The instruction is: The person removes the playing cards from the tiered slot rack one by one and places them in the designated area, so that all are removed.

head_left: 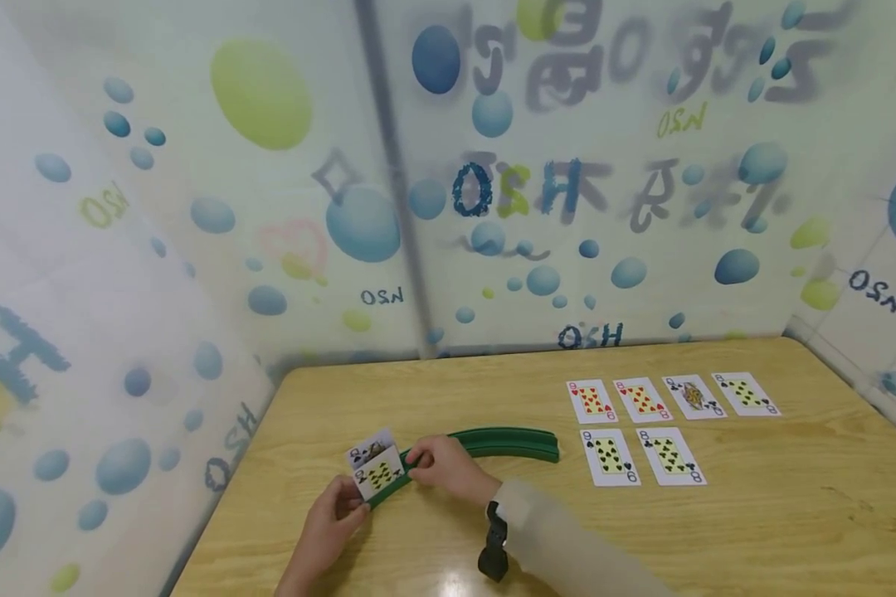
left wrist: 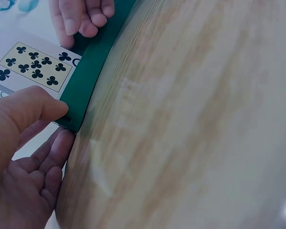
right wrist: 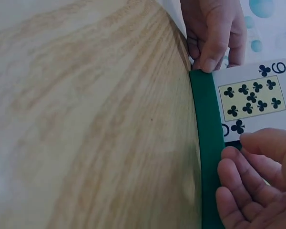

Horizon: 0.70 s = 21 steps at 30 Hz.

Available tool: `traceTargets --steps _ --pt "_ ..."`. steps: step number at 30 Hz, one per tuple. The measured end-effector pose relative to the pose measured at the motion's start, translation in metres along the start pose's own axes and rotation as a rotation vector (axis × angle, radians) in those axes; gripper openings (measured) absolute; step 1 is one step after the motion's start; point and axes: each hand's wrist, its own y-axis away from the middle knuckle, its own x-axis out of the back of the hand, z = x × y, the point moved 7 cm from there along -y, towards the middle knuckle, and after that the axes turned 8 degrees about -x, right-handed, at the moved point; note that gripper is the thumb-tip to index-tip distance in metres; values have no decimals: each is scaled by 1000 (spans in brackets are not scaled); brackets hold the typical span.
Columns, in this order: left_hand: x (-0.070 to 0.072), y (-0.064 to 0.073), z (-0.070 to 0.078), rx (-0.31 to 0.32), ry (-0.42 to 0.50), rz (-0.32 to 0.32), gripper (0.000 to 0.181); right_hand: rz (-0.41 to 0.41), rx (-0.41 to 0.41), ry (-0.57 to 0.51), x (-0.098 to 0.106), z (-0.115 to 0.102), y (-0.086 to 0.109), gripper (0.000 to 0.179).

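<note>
A curved green card holder (head_left: pixel 508 444) lies on the table, with a nine of clubs (right wrist: pixel 252 100) standing in its left end. Behind that card a face card (head_left: pixel 369 448) pokes up higher. My left hand (head_left: pixel 332 522) grips the holder's left tip, the thumb (left wrist: pixel 47 107) on its front face and the other fingers curled beyond the end. At the nine's lower right corner my right hand (head_left: pixel 448 468) pinches the card's edge, thumb tip over the corner. Its other fingers (right wrist: pixel 229 171) curl close against the holder.
To the right, several playing cards lie face up in two rows, among them a red card (head_left: pixel 591 401), a face card (head_left: pixel 693 396) and a black-suited card (head_left: pixel 670 456). The wooden table (head_left: pixel 776 514) meets a patterned wall (head_left: pixel 605 249) at its far edge.
</note>
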Motion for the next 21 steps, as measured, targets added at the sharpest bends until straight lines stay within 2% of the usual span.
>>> traceTargets --steps 8,15,21 --pt "0 0 2 -4 3 0 26 43 -27 69 -9 2 1 14" --pt "0 0 2 -18 6 -1 25 76 -53 74 -13 3 1 13" --pt "0 0 1 -14 6 0 25 149 -33 86 -13 3 0 5"
